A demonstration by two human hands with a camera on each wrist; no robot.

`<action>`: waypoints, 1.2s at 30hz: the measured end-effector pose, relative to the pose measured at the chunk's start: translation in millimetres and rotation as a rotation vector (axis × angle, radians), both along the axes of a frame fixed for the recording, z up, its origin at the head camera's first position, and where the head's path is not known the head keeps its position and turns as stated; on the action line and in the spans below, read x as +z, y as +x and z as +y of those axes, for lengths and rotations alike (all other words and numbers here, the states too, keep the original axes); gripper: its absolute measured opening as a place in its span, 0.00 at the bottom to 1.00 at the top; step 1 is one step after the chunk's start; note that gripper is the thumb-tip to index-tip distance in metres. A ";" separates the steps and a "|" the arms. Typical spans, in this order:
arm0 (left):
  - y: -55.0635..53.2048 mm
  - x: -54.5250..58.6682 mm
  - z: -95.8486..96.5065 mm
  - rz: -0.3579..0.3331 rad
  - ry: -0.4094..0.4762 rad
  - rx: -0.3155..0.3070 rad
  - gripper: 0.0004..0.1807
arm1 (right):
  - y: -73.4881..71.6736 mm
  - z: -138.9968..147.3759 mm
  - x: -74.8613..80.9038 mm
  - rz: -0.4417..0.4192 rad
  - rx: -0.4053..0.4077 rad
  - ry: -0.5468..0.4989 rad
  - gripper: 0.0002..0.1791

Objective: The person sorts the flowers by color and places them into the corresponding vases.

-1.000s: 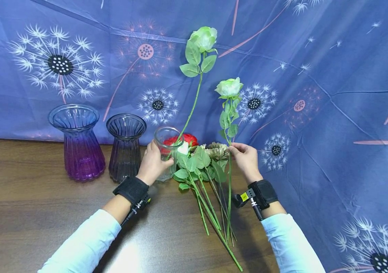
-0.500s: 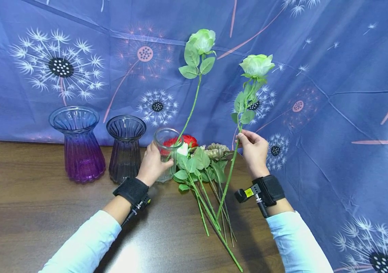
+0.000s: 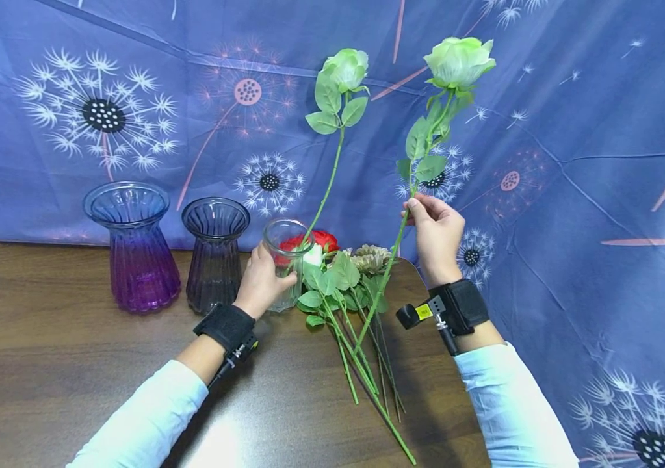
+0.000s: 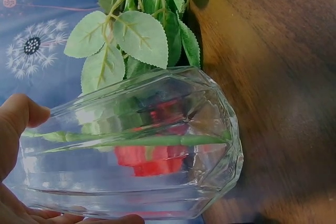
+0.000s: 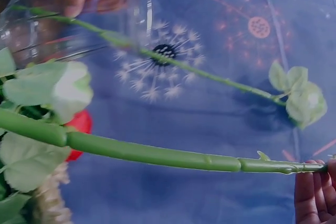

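My left hand (image 3: 263, 281) grips a clear glass vase (image 3: 286, 300) standing on the table, fingers and thumb around its side. One green-white rose (image 3: 346, 70) leans in that vase; in the left wrist view its stem (image 4: 189, 140) reaches down to the vase's base. My right hand (image 3: 439, 234) pinches the stem of a second green-white rose (image 3: 459, 63), just below its leaves. This rose is held up at a tilt, its bloom to the upper right and its lower stem (image 5: 157, 153) crossing over the pile of flowers (image 3: 344, 273) on the table.
A blue-purple vase (image 3: 143, 260) and a dark grey vase (image 3: 215, 266) stand left of the left hand. A red flower (image 3: 326, 240) and a beige flower (image 3: 370, 259) lie in the pile, stems pointing toward the front. A dandelion-print cloth (image 3: 543, 214) hangs behind the wooden table (image 3: 75, 364).
My right hand has risen and shifted slightly right, lifting the second rose up out of the pile and tilting its bloom rightward. The left hand and clear vase stay put.
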State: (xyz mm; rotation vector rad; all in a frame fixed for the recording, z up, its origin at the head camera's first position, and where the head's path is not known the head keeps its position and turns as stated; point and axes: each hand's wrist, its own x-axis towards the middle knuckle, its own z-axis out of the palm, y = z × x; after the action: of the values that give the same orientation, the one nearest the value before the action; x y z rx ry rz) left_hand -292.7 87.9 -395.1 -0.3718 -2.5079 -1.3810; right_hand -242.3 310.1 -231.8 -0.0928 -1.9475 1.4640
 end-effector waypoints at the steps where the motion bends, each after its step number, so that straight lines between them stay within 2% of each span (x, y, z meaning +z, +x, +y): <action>1: -0.1 0.1 0.2 -0.001 -0.002 -0.001 0.48 | -1.5 -2.5 3.5 0.018 0.002 -0.007 0.14; 9: -0.9 0.2 -0.1 -0.025 -0.005 -0.009 0.48 | -11.5 -27.3 36.1 0.151 0.054 -0.040 0.11; 11: -0.8 0.5 -0.5 -0.023 -0.005 -0.011 0.48 | -13.0 -34.1 44.8 0.189 0.073 -0.074 0.09; 18: -1.3 0.9 0.3 -0.002 -0.008 -0.001 0.47 | -17.7 -48.1 71.3 0.327 0.075 -0.131 0.04; 29: -2.2 0.3 -0.1 0.012 -0.015 0.007 0.47 | -27.7 -69.5 109.2 0.374 0.113 -0.247 0.07; 36: -1.9 -1.8 0.6 0.012 -0.013 0.010 0.48 | -34.2 -81.9 113.6 0.400 0.128 -0.252 0.09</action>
State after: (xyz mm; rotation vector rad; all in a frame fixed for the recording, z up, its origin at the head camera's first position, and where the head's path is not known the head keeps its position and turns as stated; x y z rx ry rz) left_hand -294.6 88.6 -396.9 -0.3688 -2.5071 -1.3552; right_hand -276.5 228.1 -118.2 0.2021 -1.4667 1.6609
